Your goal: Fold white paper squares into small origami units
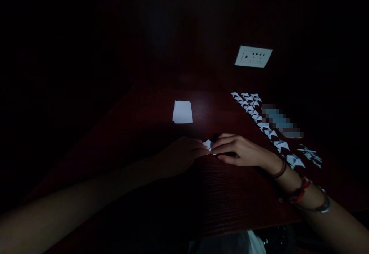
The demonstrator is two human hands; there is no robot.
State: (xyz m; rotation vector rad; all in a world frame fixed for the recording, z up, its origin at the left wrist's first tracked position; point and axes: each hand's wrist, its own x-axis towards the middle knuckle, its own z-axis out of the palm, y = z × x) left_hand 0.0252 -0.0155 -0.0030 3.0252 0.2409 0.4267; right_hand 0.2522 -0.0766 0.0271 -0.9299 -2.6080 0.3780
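Observation:
In a dark scene, my left hand [181,155] and my right hand [238,150] meet over a dark red wooden table [225,196]. Both pinch a small folded white paper piece [208,144] between their fingertips. My left hand lies in shadow, its fingers curled toward the paper. Red bands and a metal bracelet circle my right wrist. A small stack of white paper sheets [182,112] lies beyond the hands, near the middle of the table.
Several folded white paper pieces [261,119] run in a row along the table's right side, with more near my right wrist [309,155]. A white wall socket [253,56] sits at the back right. A blurred blue object [281,122] lies beside the row.

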